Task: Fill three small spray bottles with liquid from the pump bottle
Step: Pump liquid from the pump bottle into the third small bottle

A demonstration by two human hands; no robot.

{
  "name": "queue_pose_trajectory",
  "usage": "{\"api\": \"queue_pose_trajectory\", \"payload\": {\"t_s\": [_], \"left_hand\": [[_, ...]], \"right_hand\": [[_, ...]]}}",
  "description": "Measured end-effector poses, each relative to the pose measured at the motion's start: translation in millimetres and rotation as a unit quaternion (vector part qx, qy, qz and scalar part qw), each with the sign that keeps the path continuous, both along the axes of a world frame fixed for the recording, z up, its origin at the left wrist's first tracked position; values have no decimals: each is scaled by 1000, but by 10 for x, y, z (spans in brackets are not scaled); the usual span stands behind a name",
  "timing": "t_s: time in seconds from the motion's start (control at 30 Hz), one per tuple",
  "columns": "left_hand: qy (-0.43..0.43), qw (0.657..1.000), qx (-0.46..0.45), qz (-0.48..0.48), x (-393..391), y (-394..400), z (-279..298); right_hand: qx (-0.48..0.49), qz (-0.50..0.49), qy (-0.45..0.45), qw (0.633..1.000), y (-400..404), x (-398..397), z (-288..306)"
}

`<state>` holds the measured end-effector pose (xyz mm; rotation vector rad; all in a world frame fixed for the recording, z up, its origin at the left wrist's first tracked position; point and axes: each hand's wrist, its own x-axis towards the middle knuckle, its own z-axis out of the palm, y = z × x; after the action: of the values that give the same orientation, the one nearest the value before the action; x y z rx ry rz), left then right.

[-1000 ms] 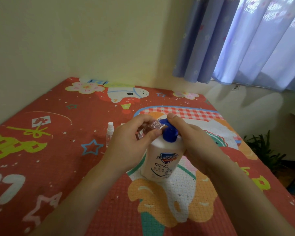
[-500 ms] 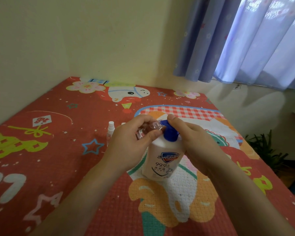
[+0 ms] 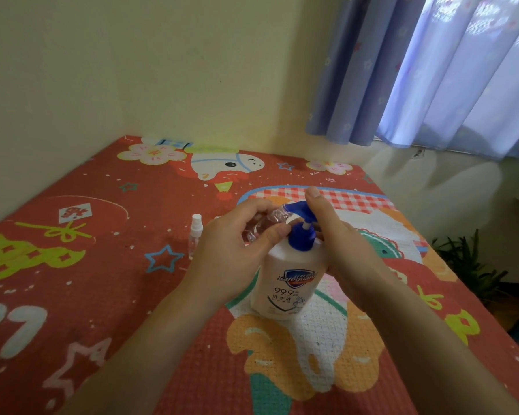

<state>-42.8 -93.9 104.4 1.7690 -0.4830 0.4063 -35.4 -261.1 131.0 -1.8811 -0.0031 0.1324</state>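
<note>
A white plastic pump bottle (image 3: 288, 283) with a blue pump head (image 3: 300, 218) stands on the waffle-textured cartoon mat (image 3: 72, 265). The left hand (image 3: 234, 250) pinches a clear small spray bottle (image 3: 264, 224) — tilted, mouth at the nozzle. The right hand (image 3: 336, 244) rests on the pump, fingers straight. One capped spray bottle (image 3: 196, 235) stands just left.

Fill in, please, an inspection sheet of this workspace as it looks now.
Surface: red cartoon-printed mat.
Job's things: white plastic pump bottle with blue pump head upright; small clear plastic bottle held tilted, mouth at the blue spout; small clear spray bottle with white cap upright behind.
Clutter: nothing seen.
Hands: left hand grips the clear bottle; right hand rests on the pump head.
Cables: nothing seen.
Surroundings: cream wall, blue curtain, green plant.
</note>
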Motion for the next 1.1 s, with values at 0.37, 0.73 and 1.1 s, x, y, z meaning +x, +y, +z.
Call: {"api": "queue_pose_trajectory", "payload": {"t_s": [0.37,0.73,1.1], "left_hand": [[6,1000,-6,-3,-11,-6,0],[15,1000,5,3,21,11,-45],[15,1000,-7,6,30,-4,-60]], "right_hand": [[6,19,8,1000,-46,20,-4],[16,16,-3,1000,-39,-17,-2],[-1,0,-3,1000,-7,-20,2]]}}
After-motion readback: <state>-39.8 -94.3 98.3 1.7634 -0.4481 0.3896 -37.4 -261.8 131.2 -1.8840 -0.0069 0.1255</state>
